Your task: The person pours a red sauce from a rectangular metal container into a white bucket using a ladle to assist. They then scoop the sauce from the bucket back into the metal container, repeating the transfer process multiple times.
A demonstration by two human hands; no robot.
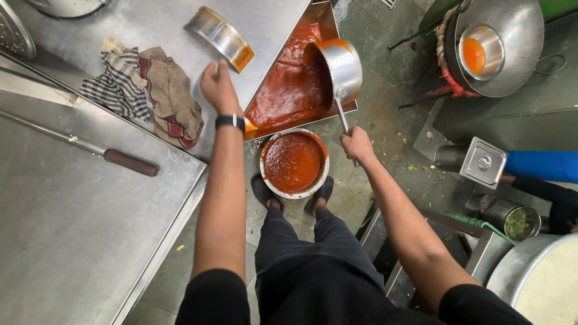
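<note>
A: What am I holding on the right?

B: My right hand (pixel 356 144) is closing round the long handle of a steel saucepan (pixel 341 65), tipped over the rectangular tray (pixel 325 18) of red sauce at the far middle.

A: And the left?

B: My left hand (pixel 220 90) is lying open, fingers loose, gripping nothing, resting on the steel table (pixel 78 216) just beside the tray's left edge. A curved steel piece (pixel 220 37) is sitting just beyond it.

A: Where is the sauce sitting?

B: Some in the tray, some in a round bowl (pixel 294 162) on the floor by my feet, right under the tray's near corner. Crumpled cloths (pixel 147 90) are lying left of my hand.
</note>
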